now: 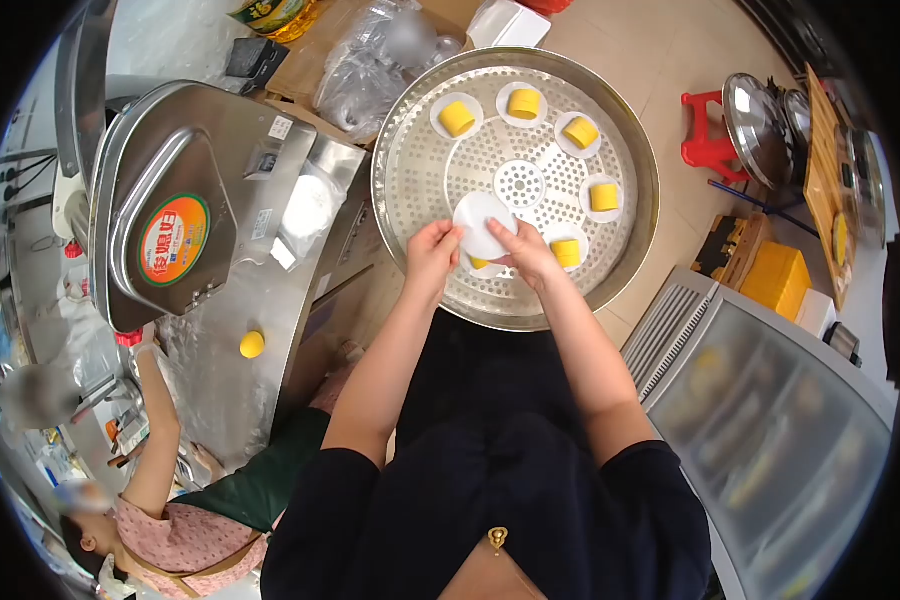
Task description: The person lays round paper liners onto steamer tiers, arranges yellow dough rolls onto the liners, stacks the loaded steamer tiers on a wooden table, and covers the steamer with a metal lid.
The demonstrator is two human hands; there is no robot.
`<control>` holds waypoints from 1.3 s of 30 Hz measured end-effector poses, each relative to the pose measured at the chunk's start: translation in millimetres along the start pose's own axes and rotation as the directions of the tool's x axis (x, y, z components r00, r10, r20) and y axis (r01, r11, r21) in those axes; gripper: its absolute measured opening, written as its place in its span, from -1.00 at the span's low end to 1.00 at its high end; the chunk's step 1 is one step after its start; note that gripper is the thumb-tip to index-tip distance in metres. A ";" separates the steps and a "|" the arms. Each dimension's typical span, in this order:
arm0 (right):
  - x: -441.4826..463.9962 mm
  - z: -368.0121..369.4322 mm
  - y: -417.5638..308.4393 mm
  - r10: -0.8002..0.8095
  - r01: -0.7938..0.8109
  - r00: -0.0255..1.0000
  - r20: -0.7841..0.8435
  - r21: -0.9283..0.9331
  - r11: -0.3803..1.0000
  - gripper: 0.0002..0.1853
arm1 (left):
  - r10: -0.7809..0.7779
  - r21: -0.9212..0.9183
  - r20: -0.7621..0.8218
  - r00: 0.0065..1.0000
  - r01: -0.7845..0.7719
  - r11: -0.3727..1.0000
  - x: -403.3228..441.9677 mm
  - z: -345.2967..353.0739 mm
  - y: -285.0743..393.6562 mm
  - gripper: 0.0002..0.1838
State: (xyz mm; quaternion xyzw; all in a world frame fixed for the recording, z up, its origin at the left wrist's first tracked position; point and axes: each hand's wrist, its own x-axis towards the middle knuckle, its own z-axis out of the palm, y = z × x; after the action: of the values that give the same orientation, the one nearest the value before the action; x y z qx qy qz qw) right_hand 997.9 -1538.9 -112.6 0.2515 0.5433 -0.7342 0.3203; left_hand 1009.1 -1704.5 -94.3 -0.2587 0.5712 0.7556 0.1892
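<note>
White round paper disc (476, 212) is above the near part of the perforated round metal pan (410, 170), pinched by left hand (433, 258) and right hand (530, 255), likely keeping it flat; matching liners (543, 106) under yellow cylindrical pieces (523, 103) probably prevent sticking.

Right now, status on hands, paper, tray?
Left hand and right hand hold white paper. Paper above metal tray. Yellow roll partly hidden beneath.

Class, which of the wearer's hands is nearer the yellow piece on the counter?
Left: the left hand is well right of the yellow piece; the right hand is farther, across the white disc.
</note>
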 end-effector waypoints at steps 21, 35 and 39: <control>119.8 -4.5 9.7 -0.118 0.066 0.978 -0.171 -0.281 0.958 -0.77 | 0.420 0.357 -0.772 0.477 -0.221 0.908 -116.5 -157.1 -73.1 -0.88; 141.2 16.3 35.4 -0.649 0.173 0.757 -0.077 -0.934 0.312 -0.43 | 0.686 0.666 -0.724 0.069 0.329 0.670 -136.3 -318.4 -43.0 -0.03; 101.6 2.1 29.1 -0.660 0.207 0.744 -0.104 -0.903 0.376 -0.46 | 0.641 0.643 -0.753 0.148 0.374 0.669 -129.6 -338.7 -30.3 -0.07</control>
State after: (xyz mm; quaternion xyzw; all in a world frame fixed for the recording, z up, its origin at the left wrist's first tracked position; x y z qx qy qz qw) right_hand 951.6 -1566.8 -203.4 0.0666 0.9334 -0.3487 0.0515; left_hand 1188.8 -2020.4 -111.0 -0.5210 0.8159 0.1170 -0.2219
